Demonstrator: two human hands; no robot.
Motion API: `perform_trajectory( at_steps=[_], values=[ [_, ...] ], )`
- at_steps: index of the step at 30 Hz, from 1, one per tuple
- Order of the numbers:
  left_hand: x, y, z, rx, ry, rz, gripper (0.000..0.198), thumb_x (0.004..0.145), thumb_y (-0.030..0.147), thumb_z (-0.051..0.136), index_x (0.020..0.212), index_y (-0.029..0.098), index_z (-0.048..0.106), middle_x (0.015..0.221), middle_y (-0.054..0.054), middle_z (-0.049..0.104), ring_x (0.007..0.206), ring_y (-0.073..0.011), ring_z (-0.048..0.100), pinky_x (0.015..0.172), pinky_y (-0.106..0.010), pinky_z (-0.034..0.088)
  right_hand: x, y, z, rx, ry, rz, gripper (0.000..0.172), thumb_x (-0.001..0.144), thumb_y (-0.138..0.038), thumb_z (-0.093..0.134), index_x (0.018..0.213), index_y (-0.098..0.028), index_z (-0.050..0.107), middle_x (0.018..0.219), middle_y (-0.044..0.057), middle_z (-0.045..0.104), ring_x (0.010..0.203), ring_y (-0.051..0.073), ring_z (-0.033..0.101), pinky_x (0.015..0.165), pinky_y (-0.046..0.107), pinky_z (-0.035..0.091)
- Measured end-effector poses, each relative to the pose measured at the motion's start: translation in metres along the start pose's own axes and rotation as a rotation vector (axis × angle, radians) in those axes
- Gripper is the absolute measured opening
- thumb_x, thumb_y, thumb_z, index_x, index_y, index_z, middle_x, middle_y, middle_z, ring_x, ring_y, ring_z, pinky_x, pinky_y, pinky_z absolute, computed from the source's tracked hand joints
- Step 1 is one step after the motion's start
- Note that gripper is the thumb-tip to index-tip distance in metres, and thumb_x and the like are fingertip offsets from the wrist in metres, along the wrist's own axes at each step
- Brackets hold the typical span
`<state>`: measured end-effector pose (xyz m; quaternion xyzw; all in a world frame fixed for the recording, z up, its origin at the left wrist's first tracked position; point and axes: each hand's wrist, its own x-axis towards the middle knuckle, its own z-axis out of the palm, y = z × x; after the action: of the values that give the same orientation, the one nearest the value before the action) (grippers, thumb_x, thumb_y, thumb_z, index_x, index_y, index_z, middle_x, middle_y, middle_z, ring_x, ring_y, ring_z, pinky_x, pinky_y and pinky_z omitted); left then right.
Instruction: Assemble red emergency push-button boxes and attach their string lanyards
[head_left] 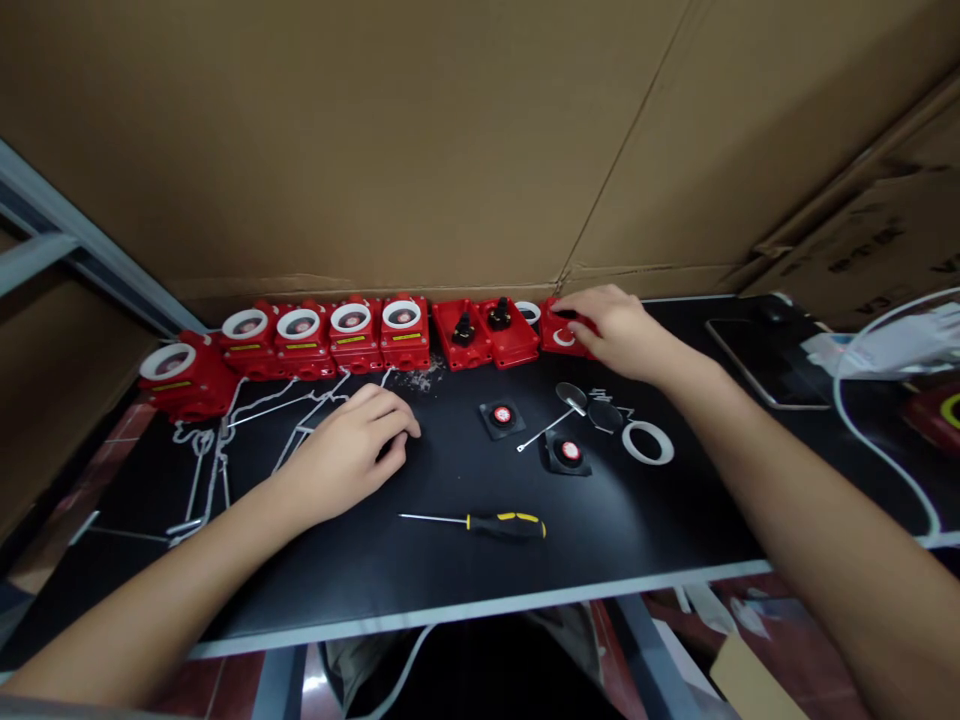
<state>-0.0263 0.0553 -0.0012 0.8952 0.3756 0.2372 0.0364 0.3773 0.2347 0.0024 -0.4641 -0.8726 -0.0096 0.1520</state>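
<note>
The right hand has its fingers on a red plastic casing piece, upper right of centre (whether pinched, I cannot tell); the left hand, loosely curled, seemingly empty, rests centre-left. Five red boxes with white-ringed windows, upper left, look assembled; two red shells with black knobs, upper centre, appear unfinished.

Behind the black tabletop we see tall brown cardboard; at right, a cardboard panel carries dark printing. Near it lie a flat dark-screened device and crumpled whitish plastic. A white cable curves past. At left, a grey metal frame; below, reddish floor tiles.
</note>
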Motion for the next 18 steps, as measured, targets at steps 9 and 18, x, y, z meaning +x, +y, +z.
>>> perform_trajectory(
  at_steps=[9, 18],
  values=[
    [-0.002, -0.002, 0.002, -0.064, -0.026, -0.016, 0.020, 0.108, 0.007, 0.056, 0.111, 0.017, 0.073, 0.113, -0.005, 0.075, 0.111, -0.0221, 0.065, 0.101, -0.038, 0.054, 0.024, -0.006, 0.008, -0.183, -0.140, 0.133, 0.053, 0.106, -0.050, 0.065, 0.152, -0.027, 0.077, 0.150, 0.023, 0.063, 0.138, 0.046, 0.056, 0.110, 0.061, 0.048],
    [-0.002, -0.001, 0.002, -0.085, -0.047, -0.030, 0.021, 0.112, 0.010, 0.055, 0.112, 0.017, 0.074, 0.113, -0.005, 0.075, 0.112, -0.0220, 0.065, 0.104, -0.038, 0.054, 0.030, -0.020, 0.034, -0.186, -0.084, 0.184, 0.049, 0.116, -0.036, 0.040, 0.141, -0.025, 0.081, 0.136, 0.020, 0.074, 0.125, 0.038, 0.063, 0.106, 0.054, 0.034]
  ],
)
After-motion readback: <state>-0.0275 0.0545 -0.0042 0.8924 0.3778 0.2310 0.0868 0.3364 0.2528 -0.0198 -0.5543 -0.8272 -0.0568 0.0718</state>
